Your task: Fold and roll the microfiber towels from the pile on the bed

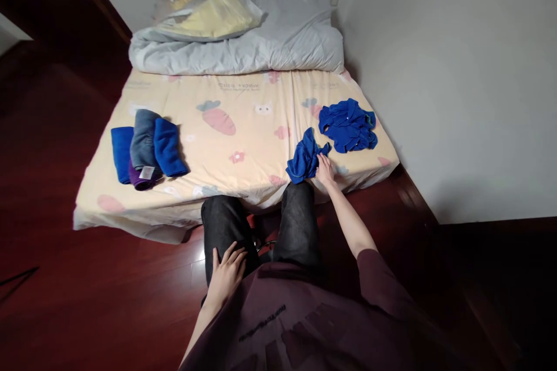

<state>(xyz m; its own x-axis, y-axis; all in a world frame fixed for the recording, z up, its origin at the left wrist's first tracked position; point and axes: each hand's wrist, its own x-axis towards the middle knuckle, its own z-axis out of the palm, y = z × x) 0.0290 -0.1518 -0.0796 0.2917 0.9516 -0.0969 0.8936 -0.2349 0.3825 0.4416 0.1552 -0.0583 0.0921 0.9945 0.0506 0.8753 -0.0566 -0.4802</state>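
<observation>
My right hand [324, 169] is at the right side of a crumpled blue cloth [302, 157] near the bed's front edge, its fingers closed on the cloth's edge. Just beyond it, to the right, lies a larger rumpled heap of blue cloth [348, 125]. My left hand [227, 272] rests on my left thigh, fingers spread, holding nothing. On the left part of the bed several folded or rolled cloths lie together: a grey one [145, 139] on top, a blue one [169, 148] to its right, another blue one [122, 153] to its left, and a purple one [141, 178] with a white label.
The bed [256, 107] has a pale sheet with carrot and flower prints. A folded grey quilt [296, 35] and a yellow pillow [221, 11] lie at its far side. A white wall [456, 81] stands to the right. Dark red wooden floor [143, 295] surrounds the bed.
</observation>
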